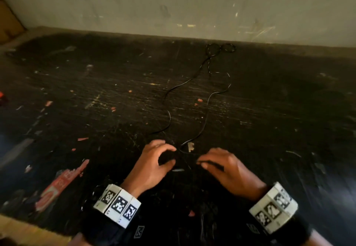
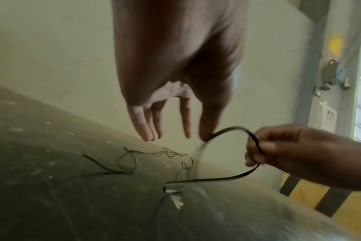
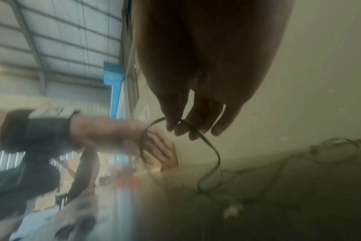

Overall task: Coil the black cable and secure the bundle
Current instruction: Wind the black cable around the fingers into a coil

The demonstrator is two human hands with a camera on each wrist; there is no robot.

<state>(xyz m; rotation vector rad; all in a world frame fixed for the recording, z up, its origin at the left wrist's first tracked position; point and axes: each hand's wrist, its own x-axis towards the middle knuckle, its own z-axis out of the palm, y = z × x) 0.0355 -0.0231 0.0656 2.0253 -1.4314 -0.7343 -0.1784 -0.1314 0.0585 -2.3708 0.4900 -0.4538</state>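
A thin black cable [image 1: 169, 114] snakes across the dark scratched table [image 1: 269, 110], from small loops near the wall [image 1: 221, 48] down to my hands at the near edge. My right hand [image 1: 201, 162] pinches the cable between thumb and fingers, as the left wrist view [image 2: 255, 156] and the right wrist view [image 3: 175, 128] show. A short arc of cable [image 2: 227, 128] runs from that pinch to my left hand [image 1: 172, 155]. The left hand's [image 2: 196, 135] fingers hang loosely apart, and only the thumb tip touches the cable. A slack loop [image 3: 214, 151] droops below the right fingers.
A pale scuffed wall [image 1: 173, 4] borders the table's far side. A red printed wrapper [image 1: 57, 186] and small red scraps [image 1: 200, 100] lie on the left and middle. A white chip [image 1: 190, 146] sits just beyond my hands. Cardboard [image 1: 9, 22] leans at the far left.
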